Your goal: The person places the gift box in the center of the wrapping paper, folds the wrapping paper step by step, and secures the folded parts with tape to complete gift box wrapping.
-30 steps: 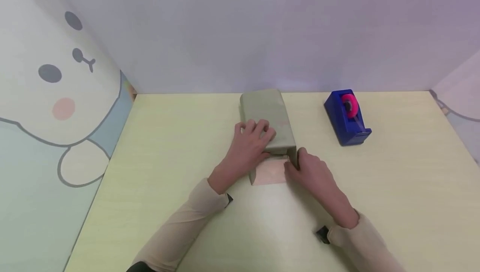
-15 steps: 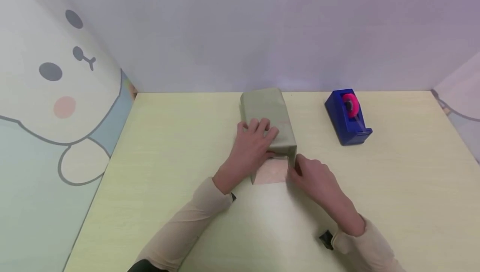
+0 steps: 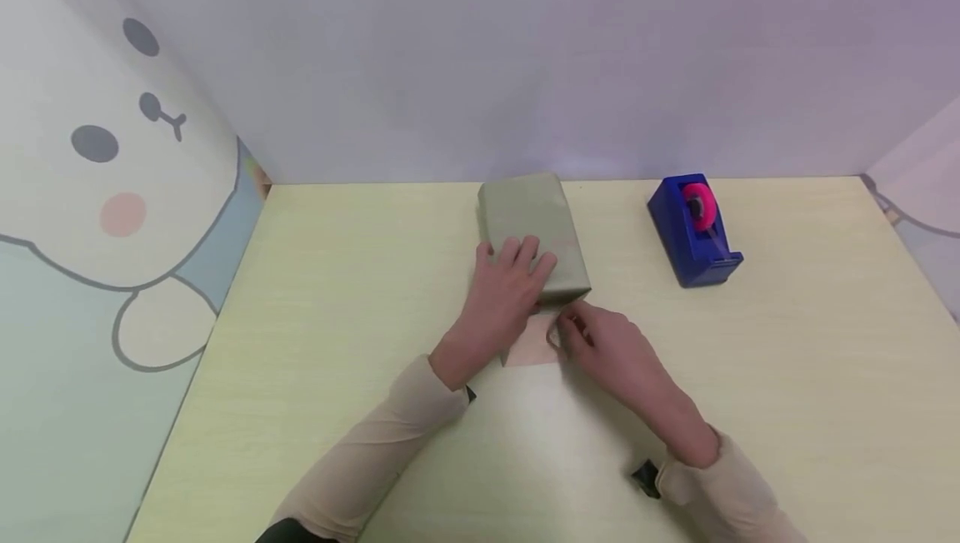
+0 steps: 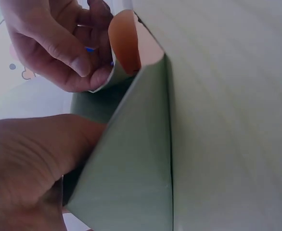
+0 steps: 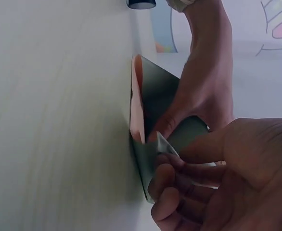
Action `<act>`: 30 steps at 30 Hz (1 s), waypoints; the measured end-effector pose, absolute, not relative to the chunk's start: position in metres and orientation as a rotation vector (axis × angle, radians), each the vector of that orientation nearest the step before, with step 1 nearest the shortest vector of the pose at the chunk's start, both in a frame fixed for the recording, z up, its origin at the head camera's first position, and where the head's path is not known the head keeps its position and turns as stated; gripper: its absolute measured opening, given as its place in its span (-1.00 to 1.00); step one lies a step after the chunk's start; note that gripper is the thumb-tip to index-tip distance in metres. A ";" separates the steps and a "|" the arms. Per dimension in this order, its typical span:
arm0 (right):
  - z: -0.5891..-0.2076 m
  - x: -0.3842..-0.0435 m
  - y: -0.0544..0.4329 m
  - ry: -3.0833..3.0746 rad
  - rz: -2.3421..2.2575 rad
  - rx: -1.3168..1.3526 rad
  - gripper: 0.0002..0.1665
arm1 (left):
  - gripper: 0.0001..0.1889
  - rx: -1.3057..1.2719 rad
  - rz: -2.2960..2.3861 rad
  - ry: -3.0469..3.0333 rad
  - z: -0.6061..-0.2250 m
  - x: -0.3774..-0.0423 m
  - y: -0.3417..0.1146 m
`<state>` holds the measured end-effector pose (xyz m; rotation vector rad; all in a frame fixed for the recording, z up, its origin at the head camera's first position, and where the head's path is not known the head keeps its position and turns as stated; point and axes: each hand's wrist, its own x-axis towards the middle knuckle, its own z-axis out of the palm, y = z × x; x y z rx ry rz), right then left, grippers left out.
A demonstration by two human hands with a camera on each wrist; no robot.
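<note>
Green paper flap (image 4: 124,43), pinched in right grip (image 3: 617,350), looks light, crease-prone; best held by edge. Left grip (image 3: 497,300), just beside, presses package (image 3: 531,208), fingers spread.

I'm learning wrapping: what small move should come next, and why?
Perhaps press the paper flap flat against the near end of the parcel: the right hand pinches it, bent inward but not yet flat, while the left hand rests on the parcel.

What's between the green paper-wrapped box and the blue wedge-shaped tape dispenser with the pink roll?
Nothing: the head view shows just bare, pale yellow tabletop between the box and the dispenser.
</note>
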<state>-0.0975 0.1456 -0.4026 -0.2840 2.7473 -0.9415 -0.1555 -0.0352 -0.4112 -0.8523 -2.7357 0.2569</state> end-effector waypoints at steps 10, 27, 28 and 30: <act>-0.409 -0.103 0.152 2.799 -0.936 -0.525 -0.66 | -0.51 -0.848 0.241 -2.701 -0.413 -0.156 -0.034; -0.416 -0.103 0.150 2.780 -0.852 -0.510 -0.53 | -0.39 -0.893 0.148 -2.754 -0.409 -0.155 -0.037; -0.415 -0.103 0.151 2.771 -0.845 -0.512 -0.53 | -0.42 -0.889 0.160 -2.746 -0.409 -0.155 -0.037; -0.413 -0.102 0.152 2.754 -0.829 -0.506 -0.50 | -0.47 -0.883 0.169 -2.738 -0.410 -0.155 -0.036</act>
